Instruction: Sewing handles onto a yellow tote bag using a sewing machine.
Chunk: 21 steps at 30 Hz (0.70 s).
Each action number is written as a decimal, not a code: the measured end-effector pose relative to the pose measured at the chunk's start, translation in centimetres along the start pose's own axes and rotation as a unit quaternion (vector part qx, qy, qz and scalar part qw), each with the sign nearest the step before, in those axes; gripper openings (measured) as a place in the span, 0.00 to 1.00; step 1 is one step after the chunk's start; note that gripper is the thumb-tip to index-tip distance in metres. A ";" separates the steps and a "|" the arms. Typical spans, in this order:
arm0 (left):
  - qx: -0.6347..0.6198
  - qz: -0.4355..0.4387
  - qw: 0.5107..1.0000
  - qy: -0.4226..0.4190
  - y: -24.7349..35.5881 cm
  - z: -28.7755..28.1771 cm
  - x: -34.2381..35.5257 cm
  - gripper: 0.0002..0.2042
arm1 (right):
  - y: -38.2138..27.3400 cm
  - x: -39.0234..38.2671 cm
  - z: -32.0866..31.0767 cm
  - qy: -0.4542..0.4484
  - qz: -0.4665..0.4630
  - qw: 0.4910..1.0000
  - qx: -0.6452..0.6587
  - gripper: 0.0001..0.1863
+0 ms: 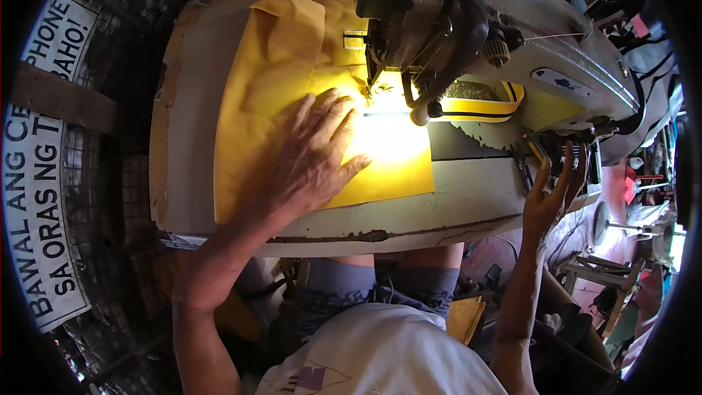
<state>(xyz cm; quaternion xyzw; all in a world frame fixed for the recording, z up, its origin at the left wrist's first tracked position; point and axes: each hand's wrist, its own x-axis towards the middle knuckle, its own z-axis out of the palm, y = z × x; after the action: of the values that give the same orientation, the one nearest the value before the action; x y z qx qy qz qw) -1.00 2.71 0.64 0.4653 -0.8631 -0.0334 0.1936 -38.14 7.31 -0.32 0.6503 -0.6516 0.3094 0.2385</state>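
Observation:
My left hand (314, 157) lies open on a piece of yellow fabric (256, 139), fingers spread just left of the brightly lit needle area of a sewing machine (409, 36). The fabric has a folded flap at its upper left and passes under the presser foot, where glare hides detail. A yellow strap with a dark stripe (475, 110) loops out to the right of the needle. My right hand (548, 190) is raised at the bed's right end, fingers extended beside a yellow-and-black tool (537, 148) and a dark fitting; I cannot tell whether it touches them.
Dark slender tools (523, 172) lie on the worn machine table (190, 66). A wire grid with signboards (55, 219) stands at the left. My legs are below the table's front edge. A standing fan (603, 223), a wooden frame and clutter are at the right.

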 end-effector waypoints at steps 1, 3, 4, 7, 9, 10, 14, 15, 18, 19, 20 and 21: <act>-0.027 0.015 0.999 0.016 0.0 0.7 0.0 0.26 | 0.7 -0.6 0.4 0.000 0.028 1.000 0.009 0.25; -0.032 0.033 0.999 0.007 -0.4 0.1 0.3 0.26 | 2.4 -1.9 1.1 -0.005 0.078 0.996 0.046 0.28; -0.035 0.047 0.998 0.004 -0.6 -0.1 0.4 0.26 | 2.3 -2.0 1.2 -0.007 0.082 0.995 0.049 0.28; -0.038 0.052 0.998 -0.003 -0.9 0.1 0.6 0.25 | 2.2 -1.9 1.3 -0.001 0.102 0.993 0.068 0.26; -0.033 0.052 0.998 -0.005 -0.9 0.2 0.6 0.25 | 1.9 -1.8 1.0 -0.009 0.121 0.990 0.074 0.26; -0.029 0.050 0.998 -0.002 -0.8 0.2 0.6 0.25 | 1.9 -1.7 0.9 -0.015 0.135 0.988 0.080 0.26; -0.040 0.046 0.998 -0.002 -0.9 0.0 0.6 0.25 | 2.5 -2.1 1.2 0.002 0.094 0.993 0.065 0.23; -0.038 0.045 0.998 -0.006 -1.0 -0.2 0.8 0.25 | 2.5 -2.2 1.2 0.003 0.092 0.994 0.063 0.23; -0.035 0.042 0.998 -0.009 -1.1 -0.1 0.6 0.25 | 2.1 -2.2 1.2 0.009 0.083 0.995 0.054 0.22; -0.035 0.045 0.998 -0.012 -1.2 -0.1 0.5 0.24 | 2.1 -2.2 1.0 0.010 0.084 0.995 0.050 0.21; -0.034 0.046 0.998 -0.010 -1.1 -0.2 0.5 0.24 | 2.0 -2.2 0.9 0.010 0.086 0.995 0.046 0.21; -0.031 0.044 0.999 -0.007 -1.1 -0.2 0.6 0.24 | 2.2 -2.2 0.9 0.012 0.086 0.995 0.047 0.21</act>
<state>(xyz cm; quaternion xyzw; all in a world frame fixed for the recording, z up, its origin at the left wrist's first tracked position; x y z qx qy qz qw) -0.37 1.66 0.70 0.4204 -0.8827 -0.0548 0.2028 -40.13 8.12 -2.73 0.5985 -0.6869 0.3666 0.1884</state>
